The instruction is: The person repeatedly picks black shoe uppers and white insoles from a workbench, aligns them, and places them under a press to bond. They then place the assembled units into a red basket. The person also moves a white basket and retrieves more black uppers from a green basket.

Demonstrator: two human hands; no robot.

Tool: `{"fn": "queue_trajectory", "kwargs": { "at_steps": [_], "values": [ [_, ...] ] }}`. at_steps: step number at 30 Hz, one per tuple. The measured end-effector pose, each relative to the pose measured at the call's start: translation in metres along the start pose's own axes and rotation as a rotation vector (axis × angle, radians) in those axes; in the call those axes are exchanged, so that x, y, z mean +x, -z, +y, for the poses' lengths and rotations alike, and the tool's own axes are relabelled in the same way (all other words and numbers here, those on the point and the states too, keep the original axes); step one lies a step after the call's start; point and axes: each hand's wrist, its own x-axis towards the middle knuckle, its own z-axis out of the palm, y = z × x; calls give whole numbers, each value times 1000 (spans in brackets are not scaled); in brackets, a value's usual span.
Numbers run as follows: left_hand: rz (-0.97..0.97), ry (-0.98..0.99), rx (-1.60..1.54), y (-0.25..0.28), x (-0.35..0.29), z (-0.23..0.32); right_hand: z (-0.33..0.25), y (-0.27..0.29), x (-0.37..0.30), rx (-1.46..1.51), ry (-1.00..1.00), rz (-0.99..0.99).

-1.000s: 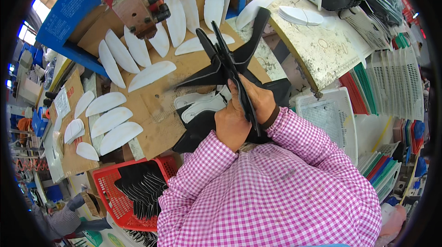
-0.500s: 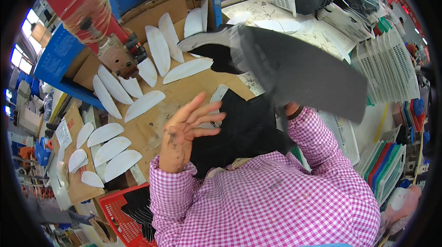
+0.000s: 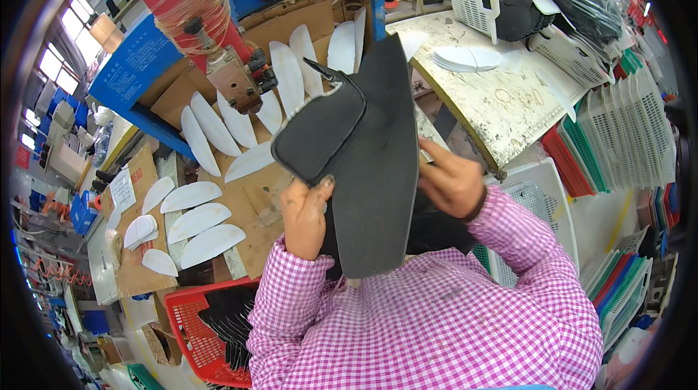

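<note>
The flat black felt-like cut piece (image 3: pixel 371 165) is held upright above the desk's (image 3: pixel 254 204) near edge. Left hand (image 3: pixel 305 215) grips its lower left edge; right hand (image 3: pixel 454 183) closes on its right edge. White leaf-shaped insole pieces (image 3: pixel 196 219) lie across the cardboard-covered desk; a red plastic basket (image 3: pixel 193 317) sits below.

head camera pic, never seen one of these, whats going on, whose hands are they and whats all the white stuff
The picture comes from a camera worn on a person's head, looking down; the round bent edges are the fisheye lens. The checked sleeves are the person's own arms. The left hand and right hand together hold up dark grey cut pieces of sheet material. Below lies a cardboard-covered bench with white leaf-shaped pieces spread on it, beside a blue and red machine. A red basket at lower left holds more dark pieces.
</note>
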Motion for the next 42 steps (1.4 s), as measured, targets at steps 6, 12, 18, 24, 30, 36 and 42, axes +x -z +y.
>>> {"fn": "queue_trajectory", "kwargs": {
  "at_steps": [6, 12, 18, 24, 30, 36, 42],
  "values": [
    [-76, -103, 52, 8, -16, -11, 7, 53, 26, 261, -2, 191],
    [78, -93, -383, 5, -29, -18, -2, -6, 54, -41, -87, -358],
    [72, -82, -231, 27, -41, -26, 0, 25, 52, 24, 41, -261],
    [-59, -418, 317, 4, -43, -8, -17, -21, 65, 397, 128, -44],
    [-293, -328, -187, 20, -57, 3, -21, -55, 14, 1011, -230, -154],
    [-461, -264, -260, 90, -47, 20, -30, -57, 44, 833, -97, -107],
    [-505, -136, -73, 126, -58, 34, -83, -68, 95, 208, 531, 27]
  ]
}}
